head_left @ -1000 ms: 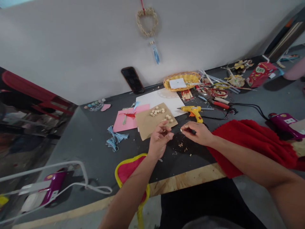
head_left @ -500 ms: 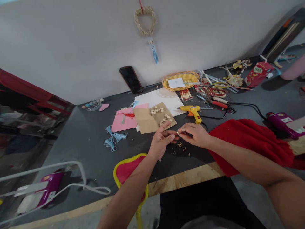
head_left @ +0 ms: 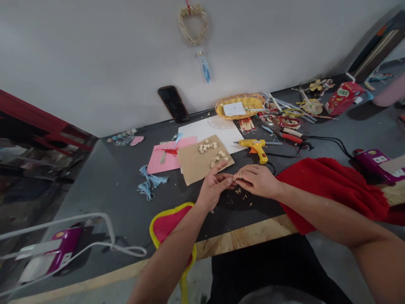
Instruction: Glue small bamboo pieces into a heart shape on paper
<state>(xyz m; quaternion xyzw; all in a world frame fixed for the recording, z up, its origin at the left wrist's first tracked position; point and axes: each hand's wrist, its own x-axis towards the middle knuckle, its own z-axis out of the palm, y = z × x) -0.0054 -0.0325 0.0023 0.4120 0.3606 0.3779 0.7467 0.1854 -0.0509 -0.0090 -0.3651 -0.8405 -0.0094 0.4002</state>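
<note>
Right hand (head_left: 257,180) pinched a pale bit (head_left: 234,179), left hand (head_left: 215,187) touching (couldn't tell its grip). Glue gun (head_left: 259,150) sat at their one o'clock.

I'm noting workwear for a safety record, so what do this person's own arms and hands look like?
Both the left hand and right hand are ungloved. The left forearm and right forearm are bare, with no sleeve, watch or bracelet showing. Whether a ring is worn is too small to tell.
</note>
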